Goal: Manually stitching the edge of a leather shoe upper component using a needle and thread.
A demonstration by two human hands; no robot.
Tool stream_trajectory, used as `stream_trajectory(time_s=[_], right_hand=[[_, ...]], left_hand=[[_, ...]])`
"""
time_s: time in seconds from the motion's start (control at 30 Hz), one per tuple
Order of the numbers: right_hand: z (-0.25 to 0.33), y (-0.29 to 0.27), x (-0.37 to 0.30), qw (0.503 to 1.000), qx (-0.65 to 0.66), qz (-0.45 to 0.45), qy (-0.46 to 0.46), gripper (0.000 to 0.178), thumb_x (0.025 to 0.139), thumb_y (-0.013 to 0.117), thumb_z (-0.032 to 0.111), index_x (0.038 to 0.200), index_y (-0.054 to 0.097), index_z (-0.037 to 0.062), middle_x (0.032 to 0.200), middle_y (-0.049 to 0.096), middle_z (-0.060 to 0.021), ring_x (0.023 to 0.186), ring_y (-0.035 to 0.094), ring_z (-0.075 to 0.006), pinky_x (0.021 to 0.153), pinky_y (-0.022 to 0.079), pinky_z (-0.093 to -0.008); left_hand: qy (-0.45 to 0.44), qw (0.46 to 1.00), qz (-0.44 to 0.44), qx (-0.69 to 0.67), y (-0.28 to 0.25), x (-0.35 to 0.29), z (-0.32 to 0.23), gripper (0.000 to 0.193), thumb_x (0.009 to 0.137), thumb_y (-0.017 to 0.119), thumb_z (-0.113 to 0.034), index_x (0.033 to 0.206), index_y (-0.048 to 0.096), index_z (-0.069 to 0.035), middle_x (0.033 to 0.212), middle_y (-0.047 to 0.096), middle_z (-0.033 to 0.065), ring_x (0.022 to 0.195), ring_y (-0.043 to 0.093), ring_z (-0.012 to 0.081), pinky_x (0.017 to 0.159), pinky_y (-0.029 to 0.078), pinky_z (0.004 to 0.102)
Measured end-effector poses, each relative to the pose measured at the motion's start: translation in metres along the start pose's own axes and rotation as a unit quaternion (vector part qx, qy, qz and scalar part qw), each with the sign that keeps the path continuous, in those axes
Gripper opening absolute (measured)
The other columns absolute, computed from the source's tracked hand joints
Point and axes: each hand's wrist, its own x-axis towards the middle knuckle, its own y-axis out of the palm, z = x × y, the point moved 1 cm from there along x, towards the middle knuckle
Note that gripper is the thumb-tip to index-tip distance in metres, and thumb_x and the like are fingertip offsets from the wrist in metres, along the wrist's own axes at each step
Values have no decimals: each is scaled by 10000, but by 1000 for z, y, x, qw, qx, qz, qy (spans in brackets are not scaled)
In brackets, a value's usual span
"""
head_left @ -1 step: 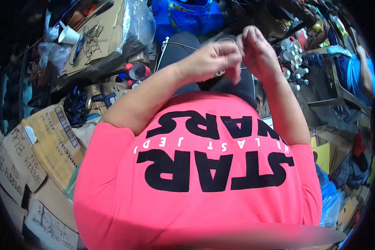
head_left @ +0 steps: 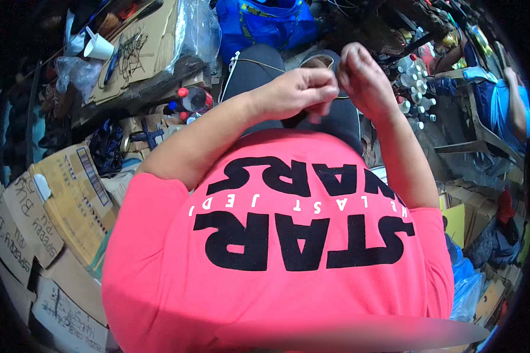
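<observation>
Above my lap, my left hand (head_left: 309, 91) is closed, its fingers curled and the lower ones slightly blurred. Close beside it my right hand (head_left: 362, 73) is raised, fingertips pinched together. What either hand holds, if anything, is too small or hidden to make out. A thin cord (head_left: 259, 63) runs across my dark-clad left thigh toward my left hand. Between and behind the hands, a dark piece with a curved tan rim (head_left: 319, 60) rests by my right knee; my hands cover much of it.
Flattened cardboard (head_left: 132, 56) with dark wiry scraps and a white cup (head_left: 98, 46) lies at far left. Bottles with red and blue caps (head_left: 194, 101) stand below it. A blue bag (head_left: 268, 23) sits ahead. Several white-capped bottles (head_left: 415, 79) and another person's arm (head_left: 515, 100) are at right.
My left hand's fingers, loosely spread and blurred before, are now curled tighter and slightly lower. My right hand has come down a little. More of the tan-rimmed piece shows.
</observation>
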Motion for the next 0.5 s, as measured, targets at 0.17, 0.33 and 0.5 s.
stream_trajectory(time_s=[0.17, 0.33, 0.5], right_hand=[[0, -53, -61, 822, -561, -21, 96, 210, 886, 615, 172, 1003, 624, -2, 833, 629, -17, 742, 545, -96, 682, 456, -258], [42, -210, -181, 696, -641, -282, 158, 244, 885, 594, 188, 1089, 640, 64, 941, 686, -86, 842, 611, -107, 769, 465, -261], [96, -318, -302, 441, -737, -375, 349, 329, 834, 617, 343, 1128, 638, 198, 1071, 644, -122, 996, 622, -276, 852, 475, -354]], left_hand=[[141, 762, -144, 615, -81, -75, -5, 120, 785, 663, -113, 836, 609, -19, 808, 604, 117, 740, 593, 280, 650, 483, 341], [-4, 538, -458, 707, -209, -234, -94, 208, 830, 603, -226, 947, 670, -68, 961, 641, 115, 880, 614, 274, 782, 482, 335], [-120, 321, -611, 713, -219, -315, -131, 264, 828, 628, -312, 1009, 688, -129, 984, 659, 105, 876, 640, 254, 769, 502, 345]])
